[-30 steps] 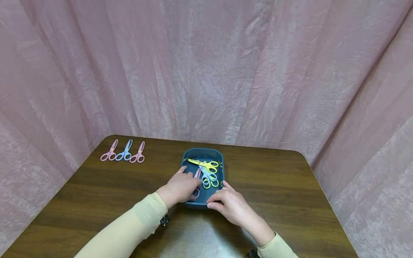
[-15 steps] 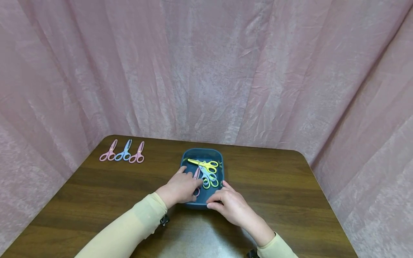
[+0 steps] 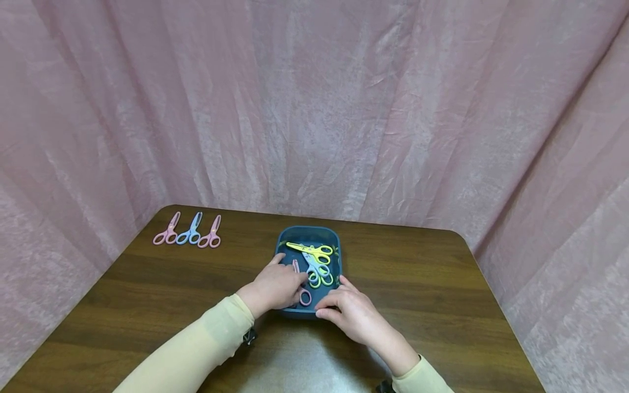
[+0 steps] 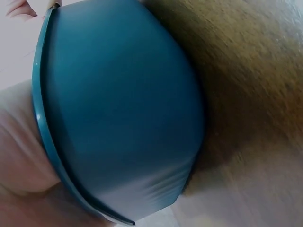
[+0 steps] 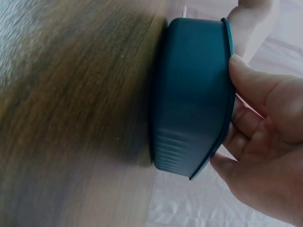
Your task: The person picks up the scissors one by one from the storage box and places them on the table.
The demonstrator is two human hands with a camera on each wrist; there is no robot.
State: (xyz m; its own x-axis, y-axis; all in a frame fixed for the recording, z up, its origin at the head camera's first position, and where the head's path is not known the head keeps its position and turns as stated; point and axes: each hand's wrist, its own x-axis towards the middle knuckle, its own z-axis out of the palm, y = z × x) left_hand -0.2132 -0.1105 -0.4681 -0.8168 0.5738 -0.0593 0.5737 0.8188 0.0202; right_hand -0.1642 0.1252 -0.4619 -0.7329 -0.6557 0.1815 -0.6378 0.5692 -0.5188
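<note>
My left hand [image 3: 276, 285] reaches over the left side of a dark teal bin [image 3: 307, 233], its fingers down at a pair of pink scissors [image 3: 305, 298]. The index finger and thumb hold them around the middle; the hand hides much of them. Beside these lie blue scissors [image 3: 316, 265] and yellow scissors [image 3: 309, 249], with yellow-green handle loops [image 3: 327, 280] showing underneath. With my right hand [image 3: 351, 312] I grip the bin's near right corner. In the right wrist view the thumb presses the rim and the other fingers bend behind it.
Two pink scissors [image 3: 210, 236] and one blue pair [image 3: 189, 232] lie in a row at the far left of the wooden table [image 3: 417, 273], blades pointing away. A pink curtain [image 3: 314, 109] hangs behind and around the table.
The pink scissors have turned under my left hand: the tip has shifted left and a handle loop now shows further right. Both hands stay nearly in place, and so does the bin.
</note>
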